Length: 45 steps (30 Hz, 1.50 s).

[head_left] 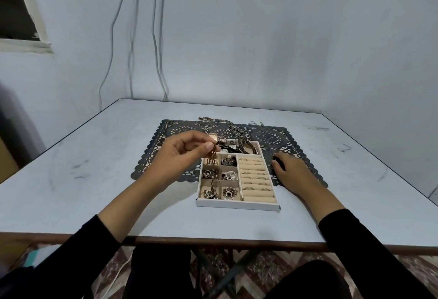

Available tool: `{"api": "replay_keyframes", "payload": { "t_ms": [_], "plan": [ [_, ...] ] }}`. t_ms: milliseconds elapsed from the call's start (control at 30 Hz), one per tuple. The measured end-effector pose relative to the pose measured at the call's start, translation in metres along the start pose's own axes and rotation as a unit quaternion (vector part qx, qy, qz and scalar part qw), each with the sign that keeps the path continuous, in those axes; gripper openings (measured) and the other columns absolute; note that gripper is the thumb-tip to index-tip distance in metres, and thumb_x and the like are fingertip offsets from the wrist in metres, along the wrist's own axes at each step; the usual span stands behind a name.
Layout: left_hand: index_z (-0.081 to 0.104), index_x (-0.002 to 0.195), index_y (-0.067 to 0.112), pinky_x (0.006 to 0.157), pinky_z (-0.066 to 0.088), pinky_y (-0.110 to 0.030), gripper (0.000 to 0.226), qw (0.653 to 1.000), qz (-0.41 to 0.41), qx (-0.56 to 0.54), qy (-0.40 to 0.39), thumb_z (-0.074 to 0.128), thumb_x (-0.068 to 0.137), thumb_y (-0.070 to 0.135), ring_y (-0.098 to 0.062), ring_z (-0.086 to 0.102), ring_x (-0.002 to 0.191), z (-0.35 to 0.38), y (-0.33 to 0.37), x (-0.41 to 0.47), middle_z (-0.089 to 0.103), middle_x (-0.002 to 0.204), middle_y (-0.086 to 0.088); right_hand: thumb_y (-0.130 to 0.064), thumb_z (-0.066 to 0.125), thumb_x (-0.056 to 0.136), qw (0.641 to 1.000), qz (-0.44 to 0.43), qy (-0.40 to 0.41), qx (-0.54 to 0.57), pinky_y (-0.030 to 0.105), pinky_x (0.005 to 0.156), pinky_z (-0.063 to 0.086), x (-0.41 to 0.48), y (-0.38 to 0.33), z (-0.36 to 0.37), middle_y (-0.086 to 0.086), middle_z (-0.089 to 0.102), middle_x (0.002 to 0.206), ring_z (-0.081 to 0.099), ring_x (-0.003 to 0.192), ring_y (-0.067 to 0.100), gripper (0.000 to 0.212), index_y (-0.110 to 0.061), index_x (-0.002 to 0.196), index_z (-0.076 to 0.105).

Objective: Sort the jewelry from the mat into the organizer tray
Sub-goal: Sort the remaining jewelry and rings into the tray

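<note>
A white organizer tray [237, 204] with beige compartments sits on the front part of a dark lace mat [270, 136]. Its left cells hold earrings and brooches; its right side holds rings [254, 174] in padded rows; its far cell holds watches and bracelets [237, 146]. My left hand [182, 154] hovers over the tray's far-left cells and pinches a small dangling gold earring [211, 156]. My right hand [290, 170] rests flat on the mat just right of the tray. Chain necklaces [227, 124] lie on the mat's far edge.
The pale blue table [94, 180] meets a wall at the back and right. Cables [156, 38] hang down the wall behind it. The table's front edge lies close to my lap.
</note>
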<state>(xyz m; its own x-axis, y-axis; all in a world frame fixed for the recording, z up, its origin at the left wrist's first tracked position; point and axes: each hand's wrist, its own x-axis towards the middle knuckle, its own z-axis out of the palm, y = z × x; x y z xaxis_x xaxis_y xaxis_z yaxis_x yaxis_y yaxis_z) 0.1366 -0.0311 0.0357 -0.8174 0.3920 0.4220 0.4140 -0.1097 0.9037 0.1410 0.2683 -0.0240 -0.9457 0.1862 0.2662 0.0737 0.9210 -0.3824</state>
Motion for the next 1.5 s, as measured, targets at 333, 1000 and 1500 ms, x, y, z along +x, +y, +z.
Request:
{"api": "replay_keyframes", "payload": {
  "t_ms": [333,1000,1500],
  "plan": [
    [0.068,0.095,0.010,0.074,0.052,-0.030,0.009,0.992,-0.061,0.061,-0.095,0.064,0.088,0.012,-0.018,0.072,0.093,-0.009,-0.014,-0.011,0.076,0.096,-0.007,-0.025,0.045,0.099,1.000,-0.010,0.012,0.006,0.029,0.085,0.039,0.000,0.001,0.001,0.012,0.062,0.121,0.055,0.111,0.027,0.033,-0.008,0.125,0.055],
    [0.077,0.092,0.019,0.079,0.055,-0.024,0.011,0.940,0.021,0.279,-0.195,0.073,0.086,0.012,-0.008,0.071,0.078,-0.015,-0.018,-0.008,0.074,0.081,0.011,-0.027,0.044,0.099,1.000,-0.006,0.000,0.007,0.028,0.088,0.038,0.000,0.000,-0.001,0.012,0.060,0.125,0.053,0.115,0.027,0.037,-0.009,0.130,0.053],
    [0.078,0.096,0.034,0.074,0.053,-0.025,0.018,0.901,0.077,0.368,-0.216,0.079,0.080,0.027,-0.001,0.066,0.084,-0.017,-0.019,-0.003,0.073,0.085,0.020,-0.026,0.044,0.099,1.000,-0.007,-0.003,0.012,0.025,0.083,0.035,0.000,0.000,-0.001,0.012,0.060,0.125,0.053,0.114,0.026,0.035,-0.009,0.129,0.053]
  ]
}}
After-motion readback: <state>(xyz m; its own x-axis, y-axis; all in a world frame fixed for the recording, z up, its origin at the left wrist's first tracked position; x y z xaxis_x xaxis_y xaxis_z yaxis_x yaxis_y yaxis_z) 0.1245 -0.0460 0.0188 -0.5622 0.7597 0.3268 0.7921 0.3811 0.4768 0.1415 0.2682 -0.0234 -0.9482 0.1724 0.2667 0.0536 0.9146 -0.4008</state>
